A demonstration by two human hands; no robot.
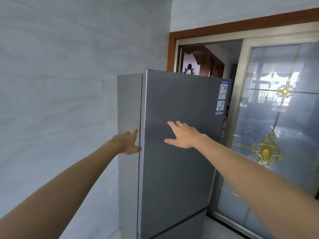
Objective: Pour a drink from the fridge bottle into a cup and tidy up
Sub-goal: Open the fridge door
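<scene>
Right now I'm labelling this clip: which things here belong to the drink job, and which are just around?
Belongs: fridge door, shut; left hand at its edge; right hand flat on it.
Just around: stickers, sliding glass door, gold ornament, small clock.

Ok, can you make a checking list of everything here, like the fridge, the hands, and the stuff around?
Surface: nothing seen, no counter or table in view.
Job's things: tall grey metal fridge, door shut; bottle and cup not seen.
Clutter: small dark ship-wheel clock seen just above the fridge top; blue and white stickers on the door.
Grippers: left hand at the door's left edge, open; right hand spread open over the door front.
Cables: nothing seen.
Surroundings: pale tiled wall; glass sliding door with gold ornaments.
</scene>
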